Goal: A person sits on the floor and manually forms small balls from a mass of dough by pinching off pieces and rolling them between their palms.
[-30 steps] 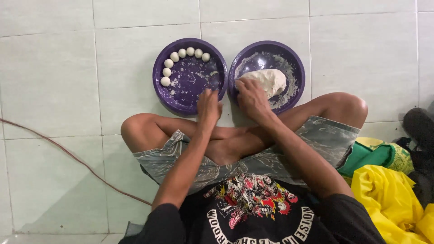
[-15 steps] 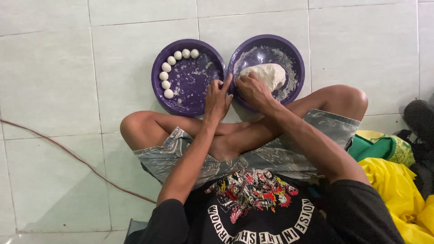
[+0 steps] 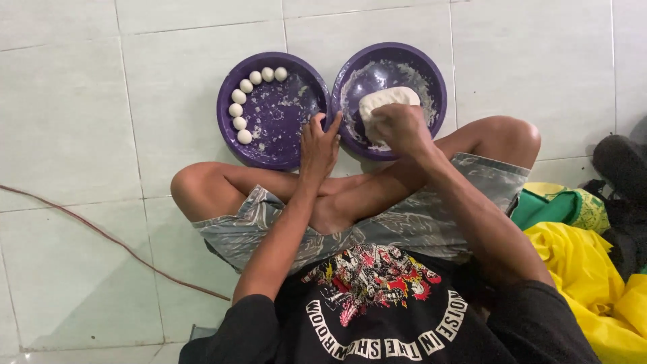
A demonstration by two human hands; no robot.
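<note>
I sit cross-legged on a tiled floor with two purple plates in front of my knees. The left plate carries several small white dough balls in a curved row along its far left rim, with flour smears in its middle. The right plate holds a large lump of white dough. My left hand rests at the near right rim of the left plate, fingers apart and holding nothing. My right hand is closed on the near side of the dough lump, fingers pinching into it.
A thin brown cable runs across the tiles at the left. Yellow cloth and green cloth lie beside my right leg, with a dark object at the right edge.
My right hand has moved further onto the dough lump and closed on it. My left hand stays at the rim between the plates, shifting only slightly. The view has shifted a little.
</note>
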